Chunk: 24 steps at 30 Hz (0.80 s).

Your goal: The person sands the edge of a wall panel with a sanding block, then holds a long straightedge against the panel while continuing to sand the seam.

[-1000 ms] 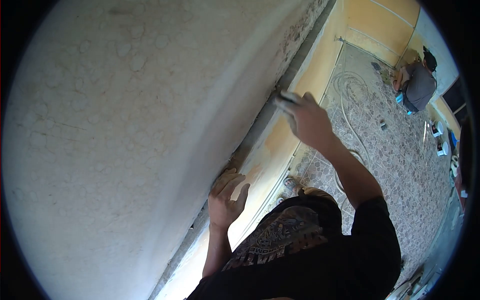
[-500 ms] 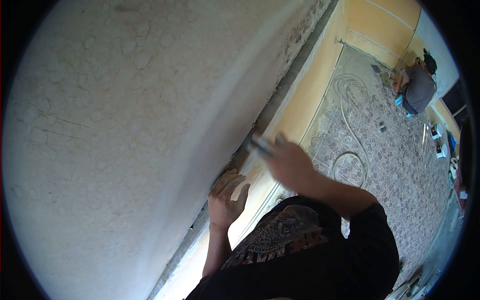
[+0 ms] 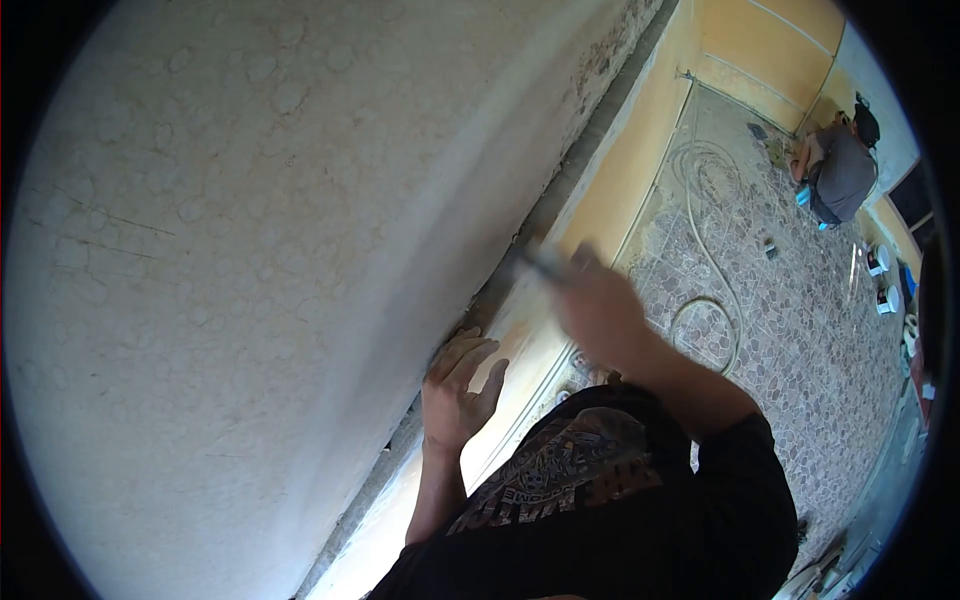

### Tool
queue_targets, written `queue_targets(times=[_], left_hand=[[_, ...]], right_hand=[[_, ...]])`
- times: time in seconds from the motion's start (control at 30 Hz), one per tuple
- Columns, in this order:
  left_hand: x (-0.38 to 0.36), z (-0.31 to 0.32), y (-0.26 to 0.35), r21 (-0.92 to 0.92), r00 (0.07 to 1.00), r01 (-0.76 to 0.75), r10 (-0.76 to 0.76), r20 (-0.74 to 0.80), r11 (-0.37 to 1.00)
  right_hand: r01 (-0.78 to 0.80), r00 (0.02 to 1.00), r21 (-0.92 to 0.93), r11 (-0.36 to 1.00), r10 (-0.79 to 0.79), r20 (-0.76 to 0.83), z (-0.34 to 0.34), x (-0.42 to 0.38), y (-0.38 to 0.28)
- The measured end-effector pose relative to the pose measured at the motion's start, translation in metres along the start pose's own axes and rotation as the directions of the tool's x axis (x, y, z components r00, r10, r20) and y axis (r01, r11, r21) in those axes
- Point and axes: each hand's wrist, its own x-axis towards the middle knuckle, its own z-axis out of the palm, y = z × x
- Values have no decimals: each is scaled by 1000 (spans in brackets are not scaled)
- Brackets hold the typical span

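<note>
A person's left hand lies flat, fingers spread, against the grey seam. Just above it, the blurred right hand grips a scraper on that seam; a slip could gouge the orange wall.

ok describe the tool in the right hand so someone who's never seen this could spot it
Find the grey seam where the pale textured surface meets the orange wall. Midway along it the right hand holds a thin dark tool, blurred, tip at the seam. The left hand below lies flat and holds nothing.
</note>
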Motion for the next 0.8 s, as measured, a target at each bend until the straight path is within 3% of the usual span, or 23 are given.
queue_targets(times=[0.03, 0.07, 0.13, 0.2, 0.27, 0.33, 0.37, 0.4, 0.47, 0.53, 0.57, 0.67, 0.73, 0.8], left_hand=[[-3, 0, 0, -14, 1000, -2, 2, -3, 1000], [-6, -1, 1, -18, 1000, 6, -6, -1, 1000], [-2, 0, 0, -15, 1000, 6, -6, -3, 1000], [-2, -1, 3, -14, 1000, 12, -12, 4, 1000], [0, -1, 1, -2, 1000, 19, -19, 12, 1000], [-3, 1, -1, -24, 1000, -6, 5, -13, 1000], [-4, -1, -1, -23, 1000, 5, -6, -10, 1000], [-4, -1, -1, -37, 1000, 10, -10, -4, 999], [-2, 2, 1, -59, 1000, -1, 0, -14, 998], [-2, 0, 0, -7, 1000, -5, 5, -4, 1000], [-2, -1, -1, -4, 1000, -21, 21, -1, 1000], [0, 2, -3, -17, 999, -49, 49, -10, 999], [-3, -1, 0, -5, 1000, -14, 14, -8, 1000], [-6, -1, -2, -9, 1000, -23, 23, -3, 1000]], right_hand=[[-45, 988, 55, 997, 53, -146, -8, 7, 18], [9, 971, 28, 1000, -2, -239, 1, 12, 32], [46, 999, -115, 992, -46, 0, 3, 4, 1], [272, 962, -13, 962, -272, -1, 11, -17, -35], [244, 969, 108, 964, -248, 17, 7, -17, -32], [-8, 1000, -12, 1000, 9, 15, 6, -1, 2], [-80, 982, -9, 997, 78, -172, 11, 9, 25], [-56, 952, 62, 997, 72, -296, 4, 24, 45], [-95, 991, -93, 991, 85, -107, 4, 22, 31], [100, 994, -59, 993, -102, -33, 4, 5, -5], [121, 993, 7, 993, -121, -5, 10, -2, -12], [29, 998, -43, 999, -32, -57, 8, 11, 27], [-207, 974, -37, 978, 202, -106, -10, 31, 61], [-146, 964, -39, 988, 134, -228, -10, 39, 81]])
